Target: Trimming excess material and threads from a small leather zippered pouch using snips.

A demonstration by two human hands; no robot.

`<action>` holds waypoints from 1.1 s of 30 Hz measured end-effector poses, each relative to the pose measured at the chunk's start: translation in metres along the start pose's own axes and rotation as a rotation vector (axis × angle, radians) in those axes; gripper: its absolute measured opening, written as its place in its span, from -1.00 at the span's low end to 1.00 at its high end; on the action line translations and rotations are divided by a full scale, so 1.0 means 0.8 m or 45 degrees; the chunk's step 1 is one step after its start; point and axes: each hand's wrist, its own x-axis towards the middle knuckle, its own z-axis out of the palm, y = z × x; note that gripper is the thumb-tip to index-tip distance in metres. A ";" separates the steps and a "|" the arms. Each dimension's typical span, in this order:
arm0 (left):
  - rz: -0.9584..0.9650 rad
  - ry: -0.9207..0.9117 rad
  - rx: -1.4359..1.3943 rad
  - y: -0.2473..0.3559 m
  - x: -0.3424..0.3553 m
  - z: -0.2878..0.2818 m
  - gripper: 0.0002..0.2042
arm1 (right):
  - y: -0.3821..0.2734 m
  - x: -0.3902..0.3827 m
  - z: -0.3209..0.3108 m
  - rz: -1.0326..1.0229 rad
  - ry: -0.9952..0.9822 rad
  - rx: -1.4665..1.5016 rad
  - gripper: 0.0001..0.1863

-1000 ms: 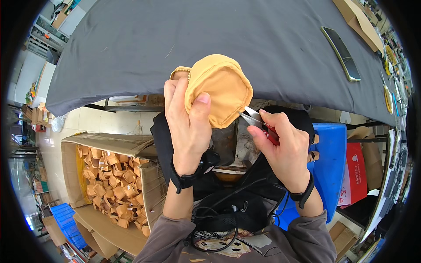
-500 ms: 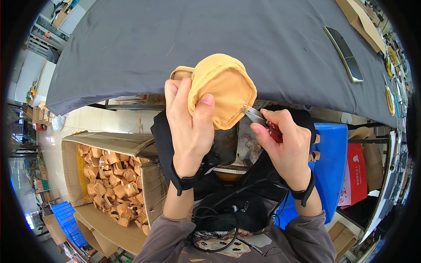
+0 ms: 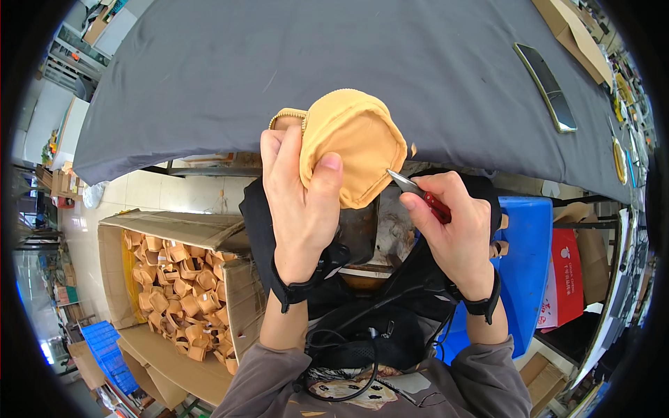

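A small round tan zippered pouch [image 3: 359, 143] is held up by my left hand [image 3: 303, 188], its thumb pressed on the flat round face and its fingers behind. Part of the open zipper [image 3: 289, 113] shows at the pouch's upper left. My right hand [image 3: 449, 216] grips small red-handled thread snips [image 3: 410, 184]. Their blades look closed, and the tip touches the seam at the lower right of the pouch's face. A tiny tan scrap [image 3: 414, 150] shows just right of the pouch.
A grey cloth-covered table [image 3: 209, 76] lies beyond my hands, with a phone [image 3: 547, 87] at its right. At lower left stands a cardboard box [image 3: 178, 223] full of small tan pouches. A blue plastic bin [image 3: 523, 279] and a red bag [image 3: 566, 279] are at right.
The snips' blades, apart before, have come together at the seam. A small tan scrap now shows to the right of the pouch. The pouch has barely moved.
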 end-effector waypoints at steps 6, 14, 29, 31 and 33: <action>-0.050 -0.031 -0.028 -0.002 0.001 0.000 -0.61 | 0.007 -0.005 -0.005 0.079 0.099 0.214 -0.70; -0.202 -0.011 -0.221 0.013 -0.003 -0.024 -0.60 | 0.000 -0.008 0.005 0.354 0.062 0.706 -0.70; -0.046 -0.270 0.135 0.036 -0.028 -0.039 -0.55 | -0.031 -0.002 -0.022 0.492 -0.322 1.084 -0.50; -0.050 -0.323 0.064 0.034 -0.029 -0.038 -0.56 | -0.026 -0.008 -0.018 0.520 -0.288 1.204 -0.50; -0.052 -0.359 0.033 0.032 -0.031 -0.036 -0.56 | -0.025 -0.007 -0.016 0.532 -0.237 1.213 -0.53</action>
